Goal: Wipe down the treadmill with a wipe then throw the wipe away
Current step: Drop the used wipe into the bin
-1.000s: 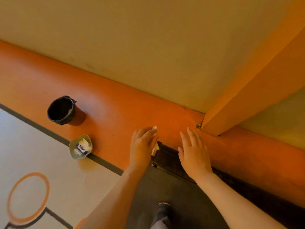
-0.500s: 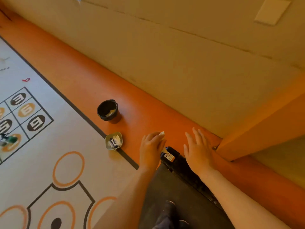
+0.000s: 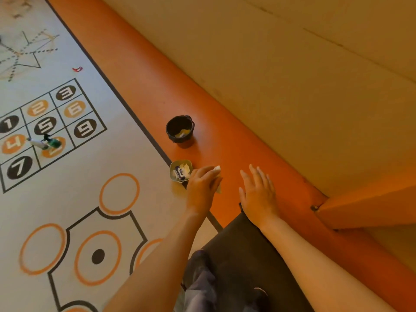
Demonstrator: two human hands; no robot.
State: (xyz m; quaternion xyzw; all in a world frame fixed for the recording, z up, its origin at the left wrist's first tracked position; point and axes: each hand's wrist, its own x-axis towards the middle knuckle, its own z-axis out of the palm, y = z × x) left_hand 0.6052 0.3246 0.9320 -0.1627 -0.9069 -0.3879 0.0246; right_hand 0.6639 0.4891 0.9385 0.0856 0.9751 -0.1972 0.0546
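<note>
My left hand holds a white wipe, which sticks out past the fingers and below the palm. It hovers over the orange floor strip, just right of a small grey-green wipe tub. My right hand is flat with straight, spread fingers and holds nothing. The dark treadmill belt lies under my forearms at the bottom, its front end hidden by my right hand. A black bin with crumpled wipes inside stands on the orange strip beyond the tub.
A beige wall runs diagonally at the right, with an orange post base beside my right hand. The white floor mat with numbered squares and circles fills the left; a green-and-white spray bottle lies on it. My dark-trousered knee shows below.
The view has swung left and pulled back. Both hands have moved left off the treadmill's front end, and the left hand with the wipe is now beside the wipe tub.
</note>
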